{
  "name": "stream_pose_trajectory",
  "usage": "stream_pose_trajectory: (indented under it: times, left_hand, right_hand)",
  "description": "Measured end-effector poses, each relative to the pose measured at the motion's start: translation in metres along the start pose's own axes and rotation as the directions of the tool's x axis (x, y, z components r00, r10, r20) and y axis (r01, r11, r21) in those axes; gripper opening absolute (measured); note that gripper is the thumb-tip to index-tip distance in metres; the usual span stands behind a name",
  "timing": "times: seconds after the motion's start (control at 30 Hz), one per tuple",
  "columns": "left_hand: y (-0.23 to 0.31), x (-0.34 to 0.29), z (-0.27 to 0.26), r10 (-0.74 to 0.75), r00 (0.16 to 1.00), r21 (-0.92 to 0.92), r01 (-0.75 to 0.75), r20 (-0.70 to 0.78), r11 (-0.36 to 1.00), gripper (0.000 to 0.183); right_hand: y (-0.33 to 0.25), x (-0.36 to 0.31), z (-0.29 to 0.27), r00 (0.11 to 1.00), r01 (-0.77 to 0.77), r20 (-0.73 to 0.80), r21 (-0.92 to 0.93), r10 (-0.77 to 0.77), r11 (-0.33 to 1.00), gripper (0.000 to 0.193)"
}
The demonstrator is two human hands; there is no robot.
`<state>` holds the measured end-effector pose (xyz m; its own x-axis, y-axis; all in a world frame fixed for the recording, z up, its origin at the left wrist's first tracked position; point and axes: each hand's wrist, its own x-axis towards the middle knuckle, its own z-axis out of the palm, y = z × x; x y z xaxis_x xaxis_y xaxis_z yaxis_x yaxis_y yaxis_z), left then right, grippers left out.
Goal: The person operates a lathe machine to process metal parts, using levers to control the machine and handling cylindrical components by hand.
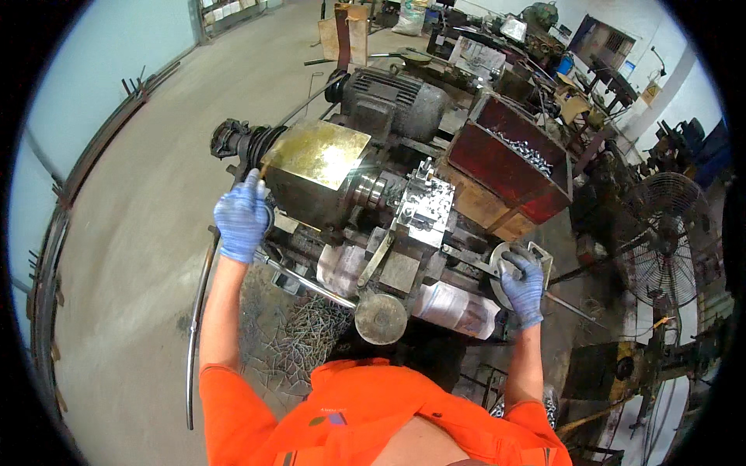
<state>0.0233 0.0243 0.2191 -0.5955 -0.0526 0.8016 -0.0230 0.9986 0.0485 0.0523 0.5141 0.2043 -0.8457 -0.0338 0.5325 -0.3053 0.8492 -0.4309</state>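
My left hand, in a blue knit glove, is at the left end of a small lathe, beside its grey headstock. Its fingers are curled around something at the headstock's edge that I cannot make out. A brass-coloured plate covers the headstock. My right hand, gloved in blue with a dark grey palm side, grips the rim of a metal handwheel. Between the hands are the chuck and a carriage strewn with shiny metal chips. A round metal disc sits nearest my body.
Behind the carriage, a red metal box holds many small shiny parts. An electric motor stands behind the headstock. Metal shavings lie on the floor below. A bent rod runs down at left, and a fan stands at right.
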Motion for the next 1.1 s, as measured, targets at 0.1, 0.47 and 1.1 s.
stream_pose_trajectory:
  times: [0.1,0.47,1.1]
  left_hand:
    - [-0.018,0.000,0.004,-0.002,1.000,0.069,0.001,0.018,0.998,0.020]
    - [0.100,-0.001,-0.012,0.305,0.945,-0.380,-0.241,0.118,0.893,0.020]
    - [0.112,-0.010,-0.004,0.293,0.953,-0.401,-0.240,0.075,0.884,0.024]
  right_hand:
    - [-0.001,-0.010,-0.002,0.994,-0.112,0.025,0.074,0.110,0.991,0.018]
    - [0.010,-0.039,-0.004,0.965,-0.258,0.091,0.201,0.245,0.945,0.019]
    - [0.040,-0.074,-0.022,0.940,-0.341,0.049,0.072,0.338,0.937,0.020]
